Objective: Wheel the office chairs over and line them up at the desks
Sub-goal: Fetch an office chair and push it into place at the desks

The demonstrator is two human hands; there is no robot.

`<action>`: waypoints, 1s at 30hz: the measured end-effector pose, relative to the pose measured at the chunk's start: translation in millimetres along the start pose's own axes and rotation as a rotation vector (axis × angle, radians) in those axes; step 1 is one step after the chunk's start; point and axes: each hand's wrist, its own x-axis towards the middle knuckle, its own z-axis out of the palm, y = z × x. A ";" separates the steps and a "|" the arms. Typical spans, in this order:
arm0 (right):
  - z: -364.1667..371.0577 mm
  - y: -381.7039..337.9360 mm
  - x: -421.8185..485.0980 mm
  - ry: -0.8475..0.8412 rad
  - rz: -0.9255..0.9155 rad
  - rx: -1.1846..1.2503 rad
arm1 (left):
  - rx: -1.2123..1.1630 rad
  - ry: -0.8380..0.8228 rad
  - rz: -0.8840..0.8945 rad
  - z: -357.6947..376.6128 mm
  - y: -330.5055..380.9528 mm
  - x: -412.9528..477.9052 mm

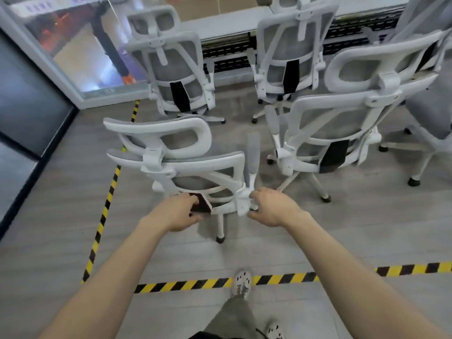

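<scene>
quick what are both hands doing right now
Left hand: grips the lower back of the nearest chair.
Right hand: grips that chair's frame beside its armrest.

The nearest chair (176,167) stands just past the floor tape (195,285), w/ left hand (178,211) & right hand (271,206) gripping its lower back. The 2nd chair (342,128) is to its right. Behind both, at the desk (227,23): left chair (171,69), centre chair (286,52). The 5th chair (430,99) is far right, glass partition (73,50) at left.

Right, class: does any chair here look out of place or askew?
Yes. Left chair and middle chair sit square to the desk; the held chair and its neighbour stand skewed behind them; the far-right chair faces another way.
</scene>
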 end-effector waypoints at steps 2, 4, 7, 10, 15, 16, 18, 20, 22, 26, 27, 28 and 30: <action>-0.1 -37.8 6.2 0.039 -0.042 -0.028 | 0.039 0.048 -0.068 -0.4 -36.2 -15.9; -0.4 -72.4 15.7 0.076 -0.062 -0.043 | 0.069 0.122 -0.074 -2.2 -73.2 -24.8; -0.2 -117.7 37.0 0.128 -0.050 -0.018 | 0.097 0.213 -0.080 -11.8 -129.8 -26.7; 5.7 -154.1 66.4 0.251 -0.045 0.004 | 0.098 0.363 -0.036 -17.3 -187.0 -14.2; -0.6 -204.6 118.4 0.506 0.031 0.002 | 0.148 0.574 0.163 -32.2 -250.6 28.7; -2.5 -208.9 128.1 0.517 0.055 -0.013 | 0.168 0.586 0.203 -36.6 -255.4 38.9; -3.7 -210.5 142.5 0.490 0.105 -0.050 | 0.177 0.580 0.275 -45.1 -259.3 60.0; 0.3 -206.2 151.9 0.430 0.119 -0.093 | 0.186 0.522 0.328 -47.3 -261.3 82.4; 9.1 -199.5 158.3 0.431 0.098 -0.169 | 0.196 0.468 0.363 -41.9 -262.6 103.6; 25.8 -188.6 171.1 0.620 0.008 -0.214 | 0.159 0.589 0.424 -26.1 -263.3 128.8; 27.6 -185.3 174.9 0.654 -0.015 -0.220 | 0.136 0.640 0.457 -23.6 -264.1 132.0; 29.2 -182.2 178.3 0.692 -0.033 -0.230 | 0.119 0.692 0.490 -21.0 -265.4 134.1; 32.3 -177.7 185.6 0.773 -0.089 -0.232 | 0.109 0.756 0.519 -14.6 -269.1 135.6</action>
